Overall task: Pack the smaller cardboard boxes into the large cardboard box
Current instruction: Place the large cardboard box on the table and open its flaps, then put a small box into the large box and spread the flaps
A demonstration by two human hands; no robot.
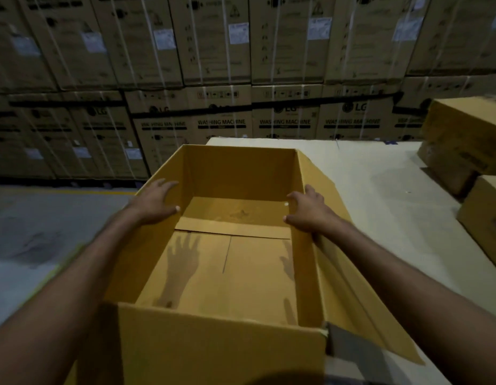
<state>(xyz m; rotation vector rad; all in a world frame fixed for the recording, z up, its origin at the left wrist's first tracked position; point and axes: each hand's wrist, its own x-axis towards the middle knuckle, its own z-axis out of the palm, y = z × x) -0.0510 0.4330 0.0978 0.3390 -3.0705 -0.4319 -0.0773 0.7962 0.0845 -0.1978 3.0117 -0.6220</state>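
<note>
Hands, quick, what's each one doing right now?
Left hand: grips the left wall of the large cardboard box.
Right hand: grips its right wall.

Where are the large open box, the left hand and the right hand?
large open box (241, 173): head view, inner far wall.
left hand (153, 202): head view, back of the hand.
right hand (310, 211): head view, back of the hand.
</note>
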